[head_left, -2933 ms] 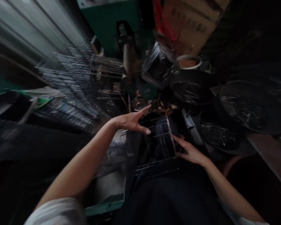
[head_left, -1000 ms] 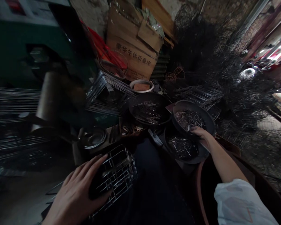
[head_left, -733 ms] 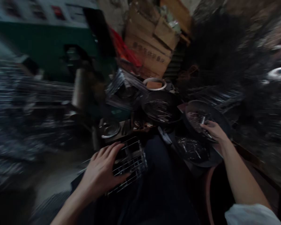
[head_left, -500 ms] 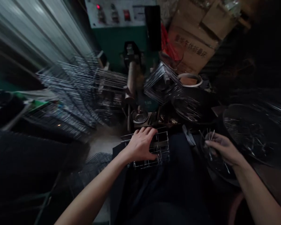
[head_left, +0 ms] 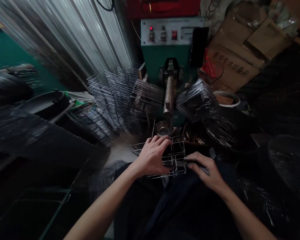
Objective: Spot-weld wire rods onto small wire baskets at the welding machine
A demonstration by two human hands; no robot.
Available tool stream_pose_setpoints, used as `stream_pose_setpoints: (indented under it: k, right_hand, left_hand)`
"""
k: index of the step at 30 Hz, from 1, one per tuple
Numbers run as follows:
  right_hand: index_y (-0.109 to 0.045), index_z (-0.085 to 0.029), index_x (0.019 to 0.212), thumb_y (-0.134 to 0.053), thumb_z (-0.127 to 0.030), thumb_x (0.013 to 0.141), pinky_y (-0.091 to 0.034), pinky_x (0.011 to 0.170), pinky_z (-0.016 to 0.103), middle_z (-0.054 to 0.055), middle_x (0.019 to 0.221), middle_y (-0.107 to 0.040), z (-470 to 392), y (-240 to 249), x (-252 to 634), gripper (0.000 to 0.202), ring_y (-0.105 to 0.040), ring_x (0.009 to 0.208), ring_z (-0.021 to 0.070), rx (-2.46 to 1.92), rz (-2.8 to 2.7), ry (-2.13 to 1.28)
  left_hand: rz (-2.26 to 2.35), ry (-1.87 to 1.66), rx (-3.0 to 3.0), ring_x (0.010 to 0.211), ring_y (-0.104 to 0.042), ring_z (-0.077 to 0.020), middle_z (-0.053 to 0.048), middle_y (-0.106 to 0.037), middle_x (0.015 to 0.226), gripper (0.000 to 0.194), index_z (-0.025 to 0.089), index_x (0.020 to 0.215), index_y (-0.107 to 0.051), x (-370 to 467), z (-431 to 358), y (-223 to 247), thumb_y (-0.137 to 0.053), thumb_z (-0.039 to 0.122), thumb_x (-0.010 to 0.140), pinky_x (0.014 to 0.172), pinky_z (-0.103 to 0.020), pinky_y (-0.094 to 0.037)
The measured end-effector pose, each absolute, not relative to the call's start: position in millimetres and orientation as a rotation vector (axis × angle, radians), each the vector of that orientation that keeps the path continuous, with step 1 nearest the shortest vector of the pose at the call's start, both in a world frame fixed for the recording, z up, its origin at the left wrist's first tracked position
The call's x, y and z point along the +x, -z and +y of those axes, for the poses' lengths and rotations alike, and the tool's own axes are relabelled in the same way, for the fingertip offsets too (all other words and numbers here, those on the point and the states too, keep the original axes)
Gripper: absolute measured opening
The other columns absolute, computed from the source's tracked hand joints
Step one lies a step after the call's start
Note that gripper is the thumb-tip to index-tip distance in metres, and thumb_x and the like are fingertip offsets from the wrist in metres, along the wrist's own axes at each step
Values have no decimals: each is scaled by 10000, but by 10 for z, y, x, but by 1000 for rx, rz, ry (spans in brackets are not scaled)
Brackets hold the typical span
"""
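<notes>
thin silvery wire frame, seemingly box-shaped

A printed cardboard box stands tilted behind a pale-rimmed bowl, with corrugated metal sheeting at upper left.

Both hands curled, close together

Left hand and right hand at wire frame, over far edge of lap.
Left: thumb and fingers spread across frame, gripping it. Right: wrapped round dark tool, at frame's right side. Metal dish just beyond. Farther back, green machine, red light lit; wire racks left of it, cardboard box right.
</notes>
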State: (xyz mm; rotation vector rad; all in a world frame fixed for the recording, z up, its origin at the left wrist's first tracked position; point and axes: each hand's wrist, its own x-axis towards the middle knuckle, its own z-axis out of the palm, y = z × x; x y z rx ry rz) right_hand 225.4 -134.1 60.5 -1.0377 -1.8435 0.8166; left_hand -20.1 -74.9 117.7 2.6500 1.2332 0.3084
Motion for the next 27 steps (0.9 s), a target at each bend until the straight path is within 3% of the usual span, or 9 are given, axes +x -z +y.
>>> stream_pose_setpoints:
  k: [3,7,17,27]
  right_hand:
    - [-600,-282,1333,-569,-168,961,-551,909,389,70,1131,-703,-1207,-513,2056,390,-648,1050,221,-927,-1968,-575]
    - [-542,-305,1406,-519,-85,955,-573,912,402,66,1196,-700,-1037,-323,1904,502,-660,1064,217,-893,-2016,-374]
    - [-574,-296,1368,-543,-33,927,-577,926,415,64,1194,-709,-894,116,1708,514,-677,1083,226,-912,-1915,-388]
    - [-627,-308,1309,-535,-65,939,-588,897,435,63,1169,-713,-733,198,1569,451,-682,1052,240,-994,-1775,-367]
  left_hand:
    - [1267,-374,2668,1206,-468,-321,-94,-480,1462,793,226,1228,-477,-316,-636,-1182,-788,465,538,974,-461,-362]
    - [1324,-382,2617,1214,-455,-338,-103,-473,1464,792,228,1212,-487,-424,-451,-1045,-798,446,517,989,-471,-353]
    - [1330,-404,2523,1234,-445,-346,-129,-458,1479,774,229,1186,-478,-580,-303,-585,-806,407,508,1003,-482,-347]
    - [1283,-424,2478,1225,-465,-337,-136,-487,1448,718,221,1145,-475,-589,-41,-560,-796,401,528,998,-487,-370]
